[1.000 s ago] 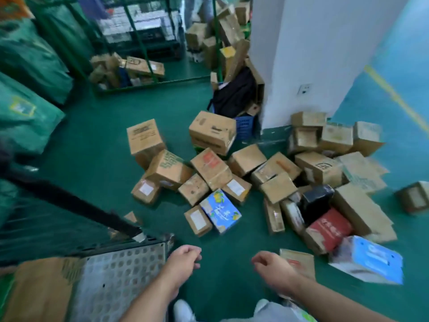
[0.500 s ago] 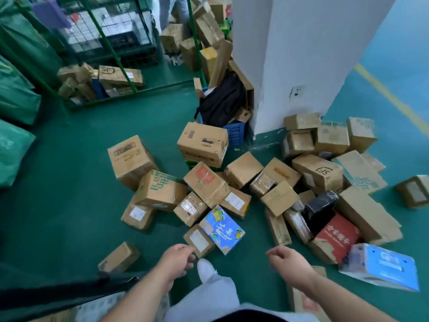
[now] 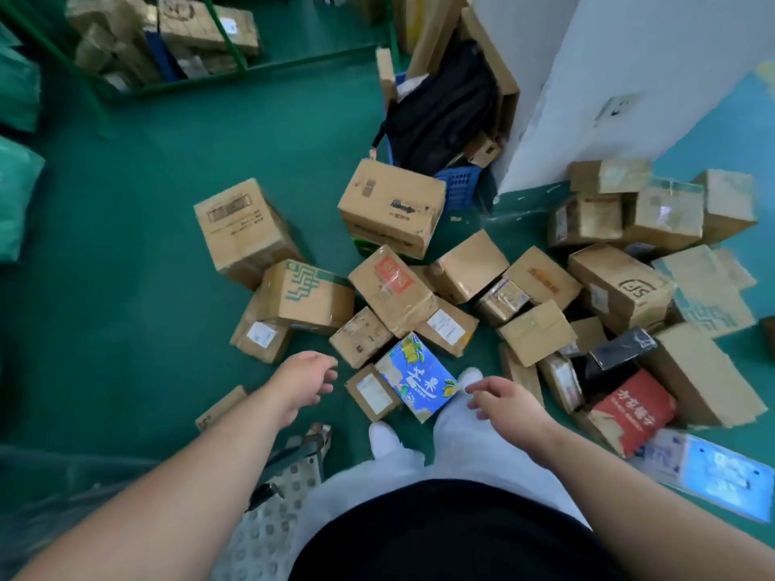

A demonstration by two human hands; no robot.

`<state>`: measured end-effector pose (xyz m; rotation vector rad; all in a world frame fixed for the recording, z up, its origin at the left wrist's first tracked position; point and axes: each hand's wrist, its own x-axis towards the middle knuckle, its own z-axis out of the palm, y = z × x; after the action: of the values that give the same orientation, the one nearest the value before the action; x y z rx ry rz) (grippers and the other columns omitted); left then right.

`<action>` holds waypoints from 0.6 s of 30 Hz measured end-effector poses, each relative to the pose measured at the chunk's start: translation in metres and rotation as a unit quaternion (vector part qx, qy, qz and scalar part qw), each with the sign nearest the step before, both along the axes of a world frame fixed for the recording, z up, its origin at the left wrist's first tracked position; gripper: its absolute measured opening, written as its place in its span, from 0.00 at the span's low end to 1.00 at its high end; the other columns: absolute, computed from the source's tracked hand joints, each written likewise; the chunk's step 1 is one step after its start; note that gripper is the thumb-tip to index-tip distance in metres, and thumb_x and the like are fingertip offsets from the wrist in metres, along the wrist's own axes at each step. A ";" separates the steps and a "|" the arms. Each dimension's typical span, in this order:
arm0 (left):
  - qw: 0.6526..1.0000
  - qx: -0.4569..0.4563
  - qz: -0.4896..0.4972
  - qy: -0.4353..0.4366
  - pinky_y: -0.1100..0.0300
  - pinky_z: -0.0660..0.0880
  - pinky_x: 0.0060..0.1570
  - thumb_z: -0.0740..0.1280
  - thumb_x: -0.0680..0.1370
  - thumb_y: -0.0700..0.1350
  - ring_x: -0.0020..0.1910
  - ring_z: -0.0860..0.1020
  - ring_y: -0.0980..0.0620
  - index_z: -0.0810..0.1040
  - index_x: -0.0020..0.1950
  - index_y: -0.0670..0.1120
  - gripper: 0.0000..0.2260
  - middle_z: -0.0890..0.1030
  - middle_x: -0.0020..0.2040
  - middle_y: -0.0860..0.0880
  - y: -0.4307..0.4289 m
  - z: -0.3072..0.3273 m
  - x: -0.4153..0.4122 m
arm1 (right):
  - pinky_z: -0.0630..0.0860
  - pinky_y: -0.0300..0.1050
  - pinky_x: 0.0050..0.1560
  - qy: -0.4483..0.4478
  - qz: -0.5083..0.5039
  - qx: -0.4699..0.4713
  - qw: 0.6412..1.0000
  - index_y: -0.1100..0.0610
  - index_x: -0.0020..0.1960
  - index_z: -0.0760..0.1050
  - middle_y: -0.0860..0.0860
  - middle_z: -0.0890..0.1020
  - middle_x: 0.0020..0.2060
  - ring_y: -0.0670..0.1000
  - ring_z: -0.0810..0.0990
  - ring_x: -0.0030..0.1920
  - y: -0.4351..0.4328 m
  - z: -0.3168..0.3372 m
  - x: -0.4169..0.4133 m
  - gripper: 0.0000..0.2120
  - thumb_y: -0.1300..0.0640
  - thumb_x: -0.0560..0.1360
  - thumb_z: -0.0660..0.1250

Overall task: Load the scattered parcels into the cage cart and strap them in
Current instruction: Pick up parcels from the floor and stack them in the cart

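Observation:
Several cardboard parcels lie scattered on the green floor in front of me. Nearest are a blue printed box [image 3: 417,376] and a small brown box with a white label [image 3: 372,392]. My left hand [image 3: 306,379] hovers empty just left of that small box, fingers loosely curled. My right hand [image 3: 501,398] hovers empty just right of the blue box, fingers relaxed. The perforated metal base of the cage cart [image 3: 272,522] shows at the bottom left by my legs. A red box [image 3: 629,410] and a light blue box [image 3: 713,475] lie to the right.
A white pillar [image 3: 629,77] stands at the upper right with a black backpack [image 3: 440,111] and a blue basket [image 3: 459,188] at its foot. A green cage [image 3: 235,73] holding boxes stands at the back left. Green sacks [image 3: 16,195] line the left edge.
I have stepped closer to the pile and look more steeply down. Both hands have moved forward toward the blue box and the small labelled box. They hold nothing throughout.

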<state>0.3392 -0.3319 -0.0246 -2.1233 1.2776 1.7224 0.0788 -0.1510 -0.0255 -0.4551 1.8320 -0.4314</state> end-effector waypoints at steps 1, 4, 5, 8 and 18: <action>1.000 0.003 0.015 -0.007 0.55 0.74 0.47 0.63 0.84 0.49 0.48 0.80 0.48 0.78 0.55 0.47 0.07 0.83 0.55 0.46 -0.006 -0.002 -0.001 | 0.75 0.39 0.45 -0.004 0.018 -0.004 1.000 0.48 0.56 0.80 0.47 0.85 0.49 0.48 0.83 0.50 -0.015 -0.006 -0.006 0.11 0.56 0.81 0.61; 0.997 -0.001 0.077 -0.028 0.55 0.73 0.47 0.64 0.83 0.48 0.48 0.80 0.49 0.78 0.58 0.47 0.07 0.82 0.54 0.47 -0.018 -0.007 0.000 | 0.79 0.42 0.48 -0.013 0.079 -0.012 0.997 0.49 0.57 0.81 0.46 0.85 0.48 0.48 0.84 0.49 -0.061 -0.028 -0.024 0.10 0.55 0.80 0.62; 0.994 -0.001 0.103 -0.035 0.55 0.73 0.48 0.64 0.83 0.48 0.48 0.80 0.49 0.78 0.59 0.47 0.08 0.82 0.54 0.47 -0.022 -0.008 0.001 | 0.79 0.44 0.50 -0.019 0.102 -0.010 0.995 0.50 0.56 0.81 0.47 0.85 0.47 0.49 0.84 0.49 -0.077 -0.035 -0.029 0.10 0.55 0.80 0.62; 0.986 -0.004 0.160 -0.045 0.56 0.75 0.48 0.65 0.83 0.48 0.49 0.81 0.49 0.78 0.62 0.47 0.10 0.82 0.54 0.48 -0.034 -0.008 0.000 | 0.81 0.51 0.54 -0.023 0.175 0.000 0.984 0.49 0.55 0.82 0.48 0.86 0.46 0.53 0.85 0.50 -0.116 -0.045 -0.044 0.10 0.54 0.79 0.63; 0.983 -0.006 0.177 -0.040 0.55 0.76 0.49 0.67 0.80 0.51 0.48 0.82 0.51 0.79 0.62 0.48 0.13 0.84 0.54 0.50 -0.149 -0.019 0.033 | 0.79 0.45 0.50 -0.026 0.231 0.028 0.972 0.50 0.55 0.82 0.47 0.86 0.48 0.49 0.84 0.49 -0.243 -0.057 -0.033 0.09 0.56 0.78 0.64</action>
<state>0.3725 -0.4812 -0.0439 -2.5211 0.9353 1.7292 0.0453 -0.3936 -0.0821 -0.7987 1.6179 -0.0716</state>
